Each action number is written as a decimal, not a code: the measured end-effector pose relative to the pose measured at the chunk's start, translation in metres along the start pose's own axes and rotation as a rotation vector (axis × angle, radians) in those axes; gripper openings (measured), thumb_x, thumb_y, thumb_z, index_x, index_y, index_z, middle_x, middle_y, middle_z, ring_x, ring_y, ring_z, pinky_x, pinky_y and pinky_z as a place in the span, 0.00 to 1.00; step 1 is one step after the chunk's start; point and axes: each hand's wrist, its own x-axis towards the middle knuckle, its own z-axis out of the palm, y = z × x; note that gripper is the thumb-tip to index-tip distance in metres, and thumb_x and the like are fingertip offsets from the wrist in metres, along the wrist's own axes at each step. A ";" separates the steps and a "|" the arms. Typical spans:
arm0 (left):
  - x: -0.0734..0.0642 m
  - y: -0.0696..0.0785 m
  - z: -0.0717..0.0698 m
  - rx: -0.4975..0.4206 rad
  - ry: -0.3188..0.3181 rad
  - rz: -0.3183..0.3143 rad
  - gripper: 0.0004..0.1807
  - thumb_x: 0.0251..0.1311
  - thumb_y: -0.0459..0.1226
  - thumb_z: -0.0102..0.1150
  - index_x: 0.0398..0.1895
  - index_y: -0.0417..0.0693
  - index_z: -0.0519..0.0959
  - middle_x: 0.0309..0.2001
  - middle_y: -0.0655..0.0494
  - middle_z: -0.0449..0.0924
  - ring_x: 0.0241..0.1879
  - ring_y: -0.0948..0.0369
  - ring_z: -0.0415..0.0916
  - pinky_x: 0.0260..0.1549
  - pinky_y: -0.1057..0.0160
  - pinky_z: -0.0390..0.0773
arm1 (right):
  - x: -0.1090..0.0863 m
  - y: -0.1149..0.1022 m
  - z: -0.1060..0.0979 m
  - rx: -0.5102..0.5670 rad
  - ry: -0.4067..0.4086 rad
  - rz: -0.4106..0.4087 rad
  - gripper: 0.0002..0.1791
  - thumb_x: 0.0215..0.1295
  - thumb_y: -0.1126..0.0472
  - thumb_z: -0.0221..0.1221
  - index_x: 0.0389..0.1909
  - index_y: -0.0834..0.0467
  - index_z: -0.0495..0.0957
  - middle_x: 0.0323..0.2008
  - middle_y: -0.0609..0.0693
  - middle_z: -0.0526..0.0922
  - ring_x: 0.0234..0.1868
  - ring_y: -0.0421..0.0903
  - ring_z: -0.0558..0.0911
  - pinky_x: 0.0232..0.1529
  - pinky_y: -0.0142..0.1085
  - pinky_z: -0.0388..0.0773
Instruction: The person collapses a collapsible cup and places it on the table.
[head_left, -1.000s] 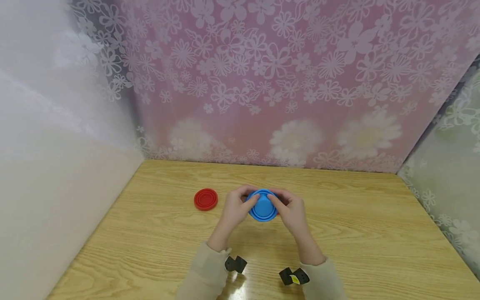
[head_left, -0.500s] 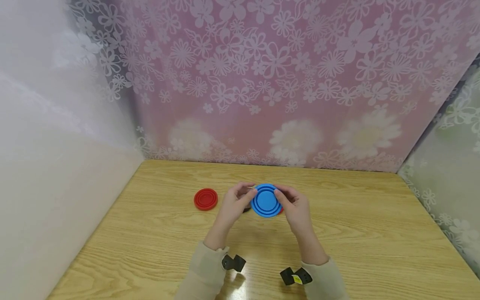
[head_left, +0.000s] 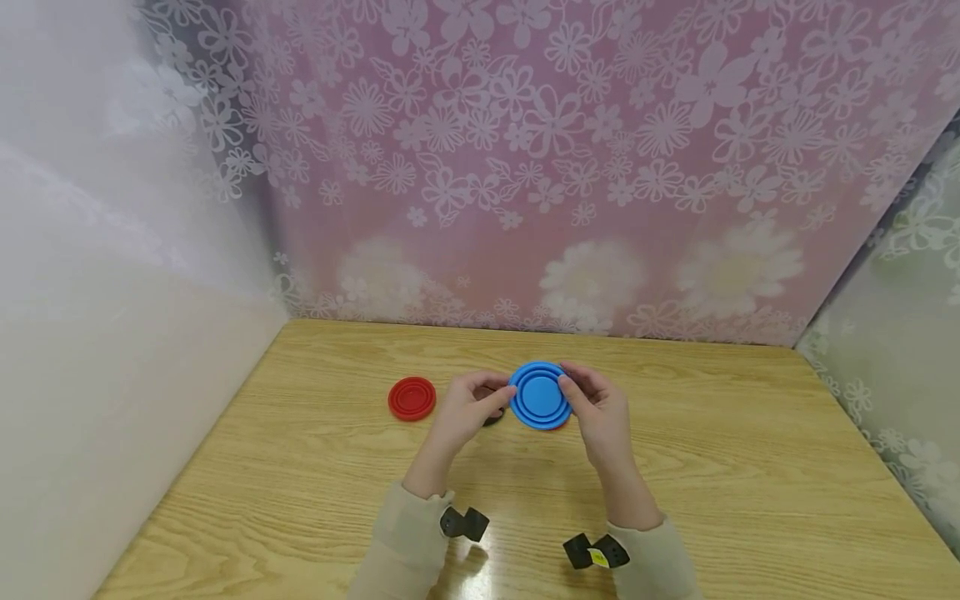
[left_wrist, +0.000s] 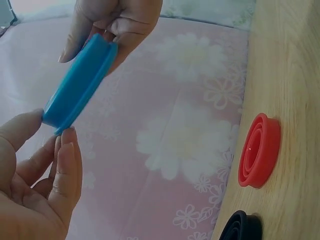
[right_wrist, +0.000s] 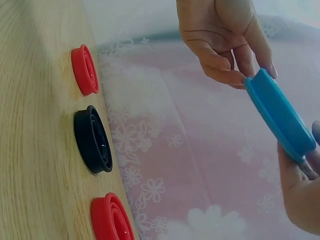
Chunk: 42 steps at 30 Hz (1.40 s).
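A blue collapsible silicone cup (head_left: 540, 396), pressed flat into concentric rings, is held up above the table between both hands. My left hand (head_left: 467, 406) pinches its left edge between thumb and fingertips; the left wrist view shows the thumb on one side of the cup (left_wrist: 80, 85) and the fingers at its rim. On the opposite edge, my right hand (head_left: 602, 417) grips it, thumb on the near face and fingers behind. Seen edge-on in the right wrist view, the cup (right_wrist: 280, 115) is a thick tilted disc.
On the wooden table (head_left: 337, 500) lie a flat red ringed cup (head_left: 412, 398) at left, a black one (right_wrist: 93, 140) mostly hidden behind my left hand, and a second red one (right_wrist: 111, 220) mostly behind the blue cup. Flowered curtain (head_left: 480, 167) stands at the back, with sheeting along both sides.
The blue cup has moved slightly up and right with both hands. Its middle, pushed by the thumbs a second ago, now shows even flat rings, and the thumbs have shifted out to its edges.
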 end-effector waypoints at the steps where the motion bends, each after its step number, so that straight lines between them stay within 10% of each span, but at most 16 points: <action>1: 0.001 -0.003 0.000 -0.008 0.010 -0.002 0.14 0.56 0.33 0.56 0.42 0.30 0.76 0.33 0.46 0.77 0.30 0.59 0.75 0.30 0.59 0.78 | 0.000 0.000 -0.001 -0.008 -0.004 0.011 0.14 0.60 0.68 0.54 0.46 0.69 0.73 0.33 0.47 0.78 0.33 0.39 0.78 0.33 0.31 0.77; 12: 0.007 -0.018 0.000 -0.072 0.154 -0.026 0.14 0.55 0.37 0.58 0.40 0.35 0.77 0.35 0.46 0.77 0.33 0.58 0.77 0.32 0.56 0.78 | 0.004 0.000 -0.010 -0.174 -0.049 0.046 0.15 0.57 0.60 0.59 0.41 0.66 0.77 0.32 0.49 0.77 0.27 0.41 0.73 0.24 0.29 0.72; 42: 0.007 -0.018 -0.001 -0.159 0.136 0.000 0.16 0.55 0.37 0.57 0.40 0.31 0.77 0.33 0.42 0.79 0.28 0.60 0.79 0.33 0.55 0.77 | 0.004 -0.001 -0.010 -0.042 0.009 0.078 0.17 0.58 0.62 0.57 0.41 0.72 0.76 0.29 0.52 0.80 0.24 0.40 0.80 0.29 0.32 0.78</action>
